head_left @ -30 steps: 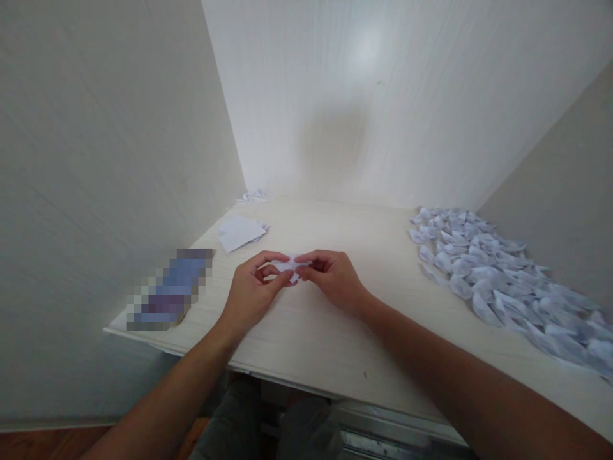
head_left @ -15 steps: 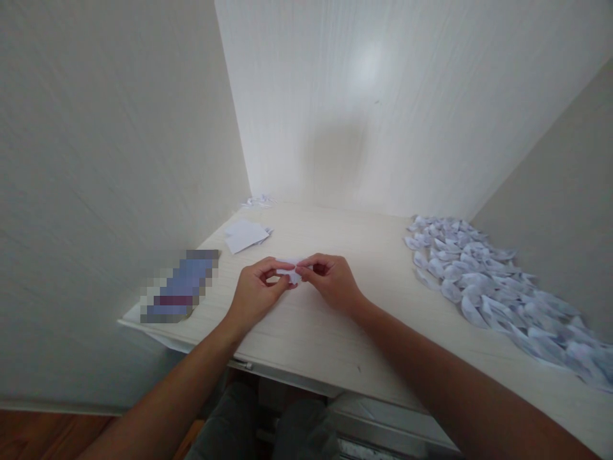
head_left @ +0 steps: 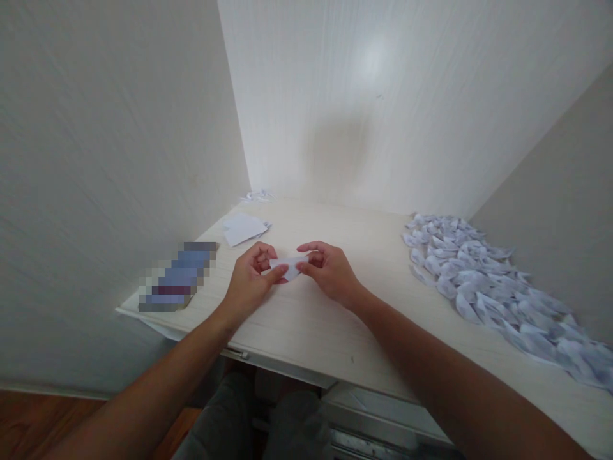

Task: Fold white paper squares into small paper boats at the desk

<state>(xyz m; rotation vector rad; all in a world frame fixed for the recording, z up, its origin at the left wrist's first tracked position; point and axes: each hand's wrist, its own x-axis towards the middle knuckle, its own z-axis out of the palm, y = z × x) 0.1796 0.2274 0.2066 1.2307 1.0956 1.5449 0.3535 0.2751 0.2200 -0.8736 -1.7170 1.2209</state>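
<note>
A small folded piece of white paper is held between both hands, just above a pale wooden desk. My left hand pinches its left end with thumb and fingers closed. My right hand pinches its right end, the index finger stretched over the top. Both hands are near the middle of the desk, close to its front edge.
A large heap of folded white paper pieces covers the desk's right side. A small stack of white paper sheets lies at the back left, with paper scraps in the corner. A blurred bluish object lies at the left edge. Walls enclose three sides.
The paper between my fingers has been drawn out into a longer, flatter shape. Both hands have shifted slightly, still pinching it.
</note>
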